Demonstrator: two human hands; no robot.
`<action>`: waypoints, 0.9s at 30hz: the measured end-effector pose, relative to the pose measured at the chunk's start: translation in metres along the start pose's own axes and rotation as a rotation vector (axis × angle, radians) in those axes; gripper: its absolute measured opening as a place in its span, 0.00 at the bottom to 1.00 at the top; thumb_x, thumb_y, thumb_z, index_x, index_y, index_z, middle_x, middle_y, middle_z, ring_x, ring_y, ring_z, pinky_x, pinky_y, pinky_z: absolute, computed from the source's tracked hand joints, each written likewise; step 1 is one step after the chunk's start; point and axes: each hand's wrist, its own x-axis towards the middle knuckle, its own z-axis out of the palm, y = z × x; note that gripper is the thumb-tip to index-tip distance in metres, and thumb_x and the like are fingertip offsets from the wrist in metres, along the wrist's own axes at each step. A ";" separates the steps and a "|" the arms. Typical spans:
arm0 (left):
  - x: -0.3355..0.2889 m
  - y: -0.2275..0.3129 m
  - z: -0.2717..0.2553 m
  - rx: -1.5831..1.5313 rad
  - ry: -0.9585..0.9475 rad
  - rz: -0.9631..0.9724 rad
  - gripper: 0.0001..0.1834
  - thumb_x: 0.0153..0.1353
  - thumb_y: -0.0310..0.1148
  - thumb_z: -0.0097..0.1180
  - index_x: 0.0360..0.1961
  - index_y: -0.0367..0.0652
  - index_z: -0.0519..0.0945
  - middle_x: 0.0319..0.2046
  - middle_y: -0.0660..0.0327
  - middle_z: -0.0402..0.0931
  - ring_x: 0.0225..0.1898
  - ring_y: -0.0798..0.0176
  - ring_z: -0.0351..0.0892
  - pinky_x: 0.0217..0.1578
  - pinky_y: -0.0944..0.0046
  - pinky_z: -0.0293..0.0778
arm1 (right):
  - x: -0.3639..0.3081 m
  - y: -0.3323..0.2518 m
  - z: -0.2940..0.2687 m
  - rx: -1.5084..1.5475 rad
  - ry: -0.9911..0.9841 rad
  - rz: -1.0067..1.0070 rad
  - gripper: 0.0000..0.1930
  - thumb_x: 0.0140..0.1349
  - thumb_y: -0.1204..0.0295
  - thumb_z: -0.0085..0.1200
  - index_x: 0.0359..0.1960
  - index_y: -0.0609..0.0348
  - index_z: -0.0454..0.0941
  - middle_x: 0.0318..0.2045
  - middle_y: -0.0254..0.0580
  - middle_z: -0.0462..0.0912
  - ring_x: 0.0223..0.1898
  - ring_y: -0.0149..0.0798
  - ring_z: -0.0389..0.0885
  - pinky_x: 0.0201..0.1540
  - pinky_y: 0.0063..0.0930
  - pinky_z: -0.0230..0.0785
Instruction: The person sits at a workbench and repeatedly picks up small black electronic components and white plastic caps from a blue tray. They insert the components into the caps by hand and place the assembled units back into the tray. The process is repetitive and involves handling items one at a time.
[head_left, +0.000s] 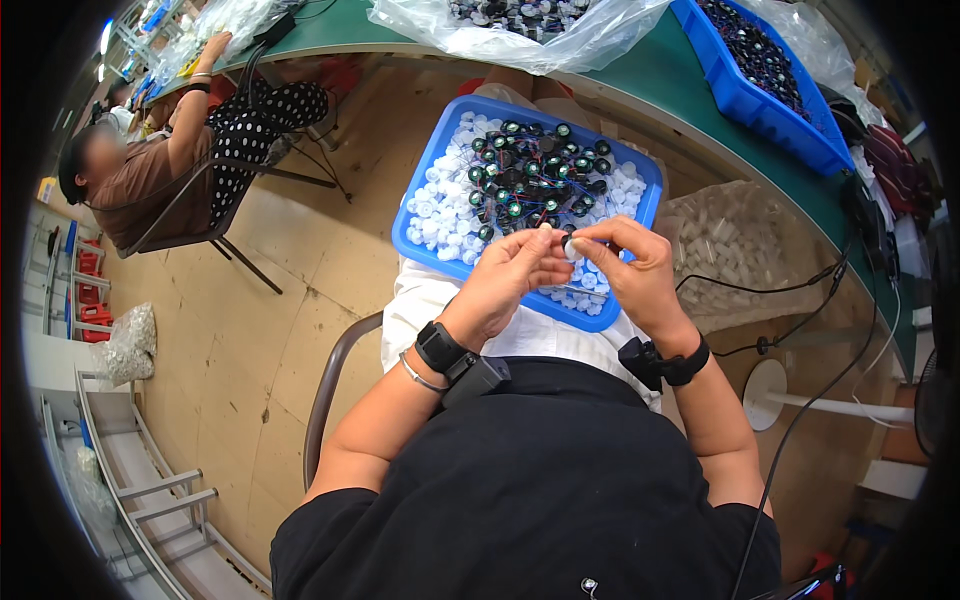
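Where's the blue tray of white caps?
In the head view, the blue tray is above and slightly right of centre, on the person's lap, the right hand over its near right side.

Wide head-height view, facing down

A small white cap (pixel 572 251) is pinched in the right hand (pixel 637 266).

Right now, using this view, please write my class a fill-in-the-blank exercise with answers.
1. A ____ rectangular plastic tray sits below the person's bare left hand and bare right hand.
2. The thin silver bracelet circles the person's ____ wrist.
3. The long table's smooth top is coloured ____.

Answers: blue; left; green.
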 end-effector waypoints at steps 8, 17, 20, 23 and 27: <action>-0.003 -0.003 -0.002 0.028 -0.037 0.062 0.14 0.65 0.34 0.53 0.47 0.37 0.74 0.35 0.61 0.78 0.36 0.70 0.78 0.38 0.72 0.75 | -0.002 0.008 0.006 0.251 -0.005 0.128 0.05 0.59 0.73 0.60 0.32 0.62 0.81 0.27 0.35 0.81 0.27 0.26 0.77 0.27 0.19 0.67; -0.005 -0.005 0.008 0.355 0.000 0.427 0.16 0.59 0.24 0.59 0.48 0.36 0.73 0.37 0.63 0.77 0.39 0.72 0.76 0.41 0.72 0.74 | -0.002 0.022 0.008 0.636 -0.023 0.451 0.08 0.64 0.69 0.54 0.33 0.63 0.76 0.24 0.35 0.78 0.24 0.24 0.76 0.25 0.17 0.68; -0.006 -0.001 0.005 0.438 0.022 0.273 0.15 0.61 0.26 0.58 0.48 0.36 0.74 0.35 0.63 0.77 0.36 0.73 0.76 0.37 0.72 0.75 | -0.002 0.022 0.010 0.636 -0.013 0.471 0.08 0.64 0.69 0.54 0.33 0.62 0.75 0.24 0.35 0.78 0.24 0.24 0.76 0.24 0.16 0.68; -0.009 0.004 0.008 0.518 0.035 0.216 0.14 0.62 0.28 0.57 0.48 0.35 0.74 0.34 0.63 0.77 0.34 0.73 0.76 0.34 0.72 0.76 | -0.004 0.025 0.013 0.640 -0.029 0.498 0.08 0.65 0.69 0.53 0.33 0.61 0.74 0.25 0.36 0.78 0.24 0.24 0.76 0.25 0.16 0.68; -0.006 -0.003 0.005 0.500 0.022 0.307 0.14 0.62 0.27 0.57 0.48 0.35 0.75 0.34 0.63 0.78 0.35 0.72 0.77 0.36 0.71 0.77 | -0.004 0.024 0.013 0.757 -0.061 0.616 0.08 0.67 0.68 0.50 0.35 0.60 0.73 0.26 0.34 0.76 0.23 0.23 0.72 0.25 0.17 0.66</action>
